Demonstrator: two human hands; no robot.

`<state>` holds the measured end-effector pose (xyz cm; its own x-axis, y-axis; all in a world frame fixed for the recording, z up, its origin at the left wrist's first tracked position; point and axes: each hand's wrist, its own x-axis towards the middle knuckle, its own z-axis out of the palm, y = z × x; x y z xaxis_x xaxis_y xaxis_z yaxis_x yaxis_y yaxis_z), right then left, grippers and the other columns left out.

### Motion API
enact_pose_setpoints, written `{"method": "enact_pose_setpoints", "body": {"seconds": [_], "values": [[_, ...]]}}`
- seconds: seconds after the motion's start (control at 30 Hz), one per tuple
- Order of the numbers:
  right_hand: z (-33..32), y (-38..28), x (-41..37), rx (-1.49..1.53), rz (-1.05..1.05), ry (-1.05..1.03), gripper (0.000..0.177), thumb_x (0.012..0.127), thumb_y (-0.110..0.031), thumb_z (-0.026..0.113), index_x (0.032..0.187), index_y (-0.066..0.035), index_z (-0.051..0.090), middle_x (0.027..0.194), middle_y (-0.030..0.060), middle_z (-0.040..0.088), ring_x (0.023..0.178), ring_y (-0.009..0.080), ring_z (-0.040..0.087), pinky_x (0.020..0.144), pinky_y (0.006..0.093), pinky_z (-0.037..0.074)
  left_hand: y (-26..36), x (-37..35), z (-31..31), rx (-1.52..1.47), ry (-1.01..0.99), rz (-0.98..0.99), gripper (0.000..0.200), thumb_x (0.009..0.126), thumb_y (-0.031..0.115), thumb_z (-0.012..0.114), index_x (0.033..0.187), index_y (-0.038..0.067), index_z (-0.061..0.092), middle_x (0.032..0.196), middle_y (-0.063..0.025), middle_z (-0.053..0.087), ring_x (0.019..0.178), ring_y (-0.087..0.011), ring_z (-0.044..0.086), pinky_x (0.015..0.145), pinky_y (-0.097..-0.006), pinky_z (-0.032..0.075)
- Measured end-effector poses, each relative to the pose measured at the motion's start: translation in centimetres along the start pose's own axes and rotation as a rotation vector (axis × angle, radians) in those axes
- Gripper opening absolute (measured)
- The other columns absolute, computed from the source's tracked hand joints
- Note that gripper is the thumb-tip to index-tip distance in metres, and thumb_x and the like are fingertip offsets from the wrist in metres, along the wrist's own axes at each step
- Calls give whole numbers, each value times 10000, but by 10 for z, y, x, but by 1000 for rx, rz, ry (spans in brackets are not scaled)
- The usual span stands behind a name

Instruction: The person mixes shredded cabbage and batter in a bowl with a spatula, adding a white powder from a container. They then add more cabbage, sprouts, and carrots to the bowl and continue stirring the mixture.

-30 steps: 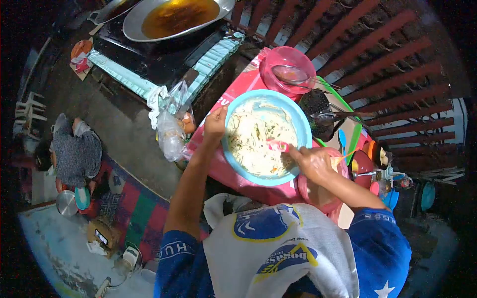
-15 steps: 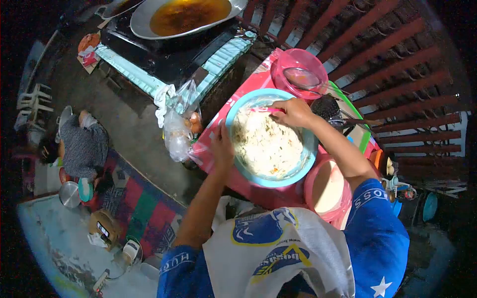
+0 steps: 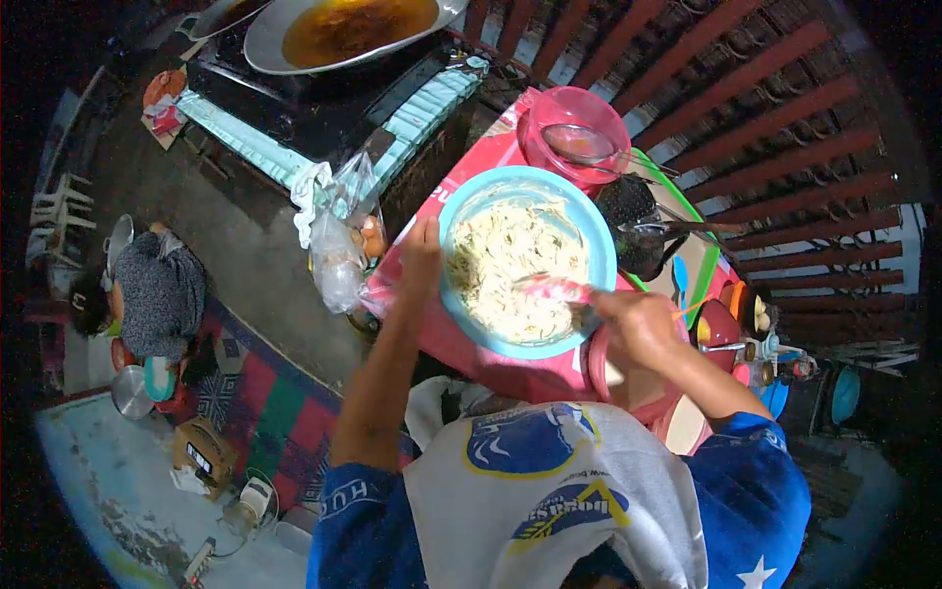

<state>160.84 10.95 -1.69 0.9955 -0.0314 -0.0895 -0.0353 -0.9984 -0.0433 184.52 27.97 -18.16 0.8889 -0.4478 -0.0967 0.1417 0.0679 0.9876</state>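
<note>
A light-blue bowl [image 3: 601,236] holds a pale, wet batter mixture [image 3: 510,250] with green and orange shreds through it. Closed round the handle of a pink spatula [image 3: 554,289], my right hand [image 3: 636,324] is over the bowl's lower right side. The spatula's blade is partly sunk in the mixture and slightly smeared by motion. At the bowl's left rim, my left hand [image 3: 422,253] grips the edge, its fingers close together and partly hidden.
A pink basin [image 3: 574,123] with a strainer [image 3: 579,144] stands behind the bowl. Pink containers [image 3: 643,388] sit near my right forearm. Upper left, a wok of oil [image 3: 358,29] rests on a stove. Eggs [image 3: 372,236] lie in plastic bags. Another person [image 3: 162,294] crouches far left.
My right hand has moved from the bowl's far rim to its near right side, bringing the spatula through the mixture. My left hand stays at the left rim. The view has shifted slightly.
</note>
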Motion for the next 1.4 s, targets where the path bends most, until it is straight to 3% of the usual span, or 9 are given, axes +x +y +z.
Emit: {"method": "enact_pose_setpoints", "body": {"seconds": [0.13,0.3,0.5,0.6,0.77,0.87,0.93,1.2,1.4], "values": [[-26,29,27,281,512,-5,205,777,-205,613,968,-134,632,729,185,621,686,367,604,586,457,476,13,-73,15,333,236,31,358,944,192,391,1195,-46,484,1116,-160,566,991,-187,542,857,-284,411],[69,98,114,234,397,-209,269,789,-304,550,976,-146,659,879,173,635,838,336,613,742,435,476,19,-76,24,64,340,-104,364,952,184,375,1218,-48,463,1156,-159,548,1045,-197,528,887,-286,399],[92,82,189,683,84,-318,225,781,-267,573,938,-131,658,767,121,642,674,216,621,639,345,470,-26,-46,12,275,253,127,369,950,182,394,1230,-50,457,1141,-140,558,1041,-182,523,889,-284,401],[47,50,173,689,84,-408,214,789,-240,564,960,-146,654,715,103,639,636,231,619,618,359,473,-57,-27,5,-276,157,72,387,949,210,399,1227,-52,460,1132,-125,566,1022,-171,529,877,-281,407],[-2,16,93,87,-371,-95,208,738,-191,622,945,-195,629,602,47,588,491,262,569,416,369,425,-41,-24,5,-87,127,63,426,945,279,391,1192,-53,493,1089,-106,585,975,-158,542,849,-272,417],[-20,-3,35,-201,-339,-103,369,764,-185,536,1120,-85,534,794,97,613,521,224,608,424,335,479,-24,-33,9,99,169,290,416,945,279,386,1163,-50,519,1071,-116,592,965,-164,547,847,-279,420],[-20,-14,8,-328,-294,-162,370,774,-185,526,1124,-66,525,773,100,611,493,200,601,411,322,473,-3,-34,11,-89,114,-6,400,949,254,364,1151,-50,529,1071,-123,593,966,-165,549,846,-280,422],[63,-14,56,-254,-34,21,143,783,-170,505,858,-73,577,626,99,615,517,202,610,454,333,488,-19,-28,10,-166,110,27,365,942,183,356,1180,-46,512,1104,-137,585,1012,-170,545,872,-277,415],[-11,10,39,-42,202,47,197,754,-208,530,908,-151,637,623,141,619,553,280,626,508,407,493,-10,-31,12,-107,138,12,365,939,178,361,1176,-56,510,1094,-143,593,998,-176,555,868,-277,416]]}}
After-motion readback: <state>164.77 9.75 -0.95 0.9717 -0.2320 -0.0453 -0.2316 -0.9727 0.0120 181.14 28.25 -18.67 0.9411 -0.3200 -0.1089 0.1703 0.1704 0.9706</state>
